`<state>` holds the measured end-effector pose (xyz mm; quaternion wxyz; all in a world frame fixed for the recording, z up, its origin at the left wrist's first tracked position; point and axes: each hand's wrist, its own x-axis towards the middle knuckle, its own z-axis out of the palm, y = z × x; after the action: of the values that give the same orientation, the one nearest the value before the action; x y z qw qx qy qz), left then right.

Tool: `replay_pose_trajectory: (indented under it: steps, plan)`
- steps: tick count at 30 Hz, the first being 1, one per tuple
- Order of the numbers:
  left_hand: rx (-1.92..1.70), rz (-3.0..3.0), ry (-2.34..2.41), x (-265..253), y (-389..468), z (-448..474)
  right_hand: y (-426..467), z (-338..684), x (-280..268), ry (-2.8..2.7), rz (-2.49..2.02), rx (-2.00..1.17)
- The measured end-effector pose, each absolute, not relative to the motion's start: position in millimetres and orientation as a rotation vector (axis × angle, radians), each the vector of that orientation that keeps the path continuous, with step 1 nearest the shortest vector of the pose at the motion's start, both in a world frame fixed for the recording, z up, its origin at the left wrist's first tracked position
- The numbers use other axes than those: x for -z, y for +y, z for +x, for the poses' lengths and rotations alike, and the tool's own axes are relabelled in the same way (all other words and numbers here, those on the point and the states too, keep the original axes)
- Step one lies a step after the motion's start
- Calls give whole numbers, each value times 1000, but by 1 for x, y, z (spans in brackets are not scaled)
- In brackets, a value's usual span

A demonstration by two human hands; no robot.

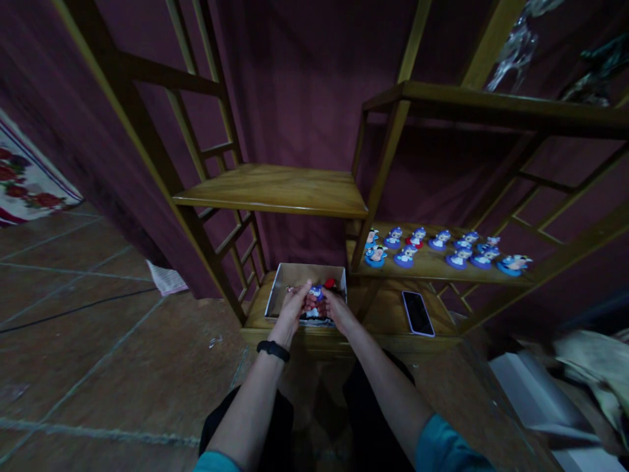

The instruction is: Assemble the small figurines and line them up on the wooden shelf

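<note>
My left hand [295, 303] and my right hand [335, 307] meet over an open cardboard box [281, 278] on the low wooden shelf. Between their fingers is a small purple-and-white figurine [316, 292], partly covered by them. Inside the box, a red piece [329, 283] and other small items show around my hands, too hidden to name. On the raised shelf to the right stand several similar figurines [405, 256], mostly white and purple on round bases. One has a red base [417, 237], and a few have blue bases [376, 256].
A phone [418, 313] lies on the low shelf, right of the box. A bare wooden shelf board [275, 189] juts out above the box, and an upright post [386, 157] divides the rack. Pale boxes [543, 393] lie on the floor at right; a dark cable [78, 308] crosses it at left.
</note>
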<state>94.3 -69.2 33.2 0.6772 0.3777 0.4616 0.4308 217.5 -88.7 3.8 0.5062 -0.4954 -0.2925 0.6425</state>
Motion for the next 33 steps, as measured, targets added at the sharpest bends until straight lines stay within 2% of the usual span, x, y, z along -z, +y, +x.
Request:
replay_pose_trajectory:
  steps: [9, 21, 33]
  plan:
    - [-1100, 885, 1088, -26, -68, 94, -86, 219, 2, -688, -1185, -1545]
    - [-915, 653, 917, -23, -68, 91, -92, 219, -3, -637, -1091, -1554]
    - [-978, 698, 972, -14, -67, 95, -93, 216, -3, -651, -1032, -1530]
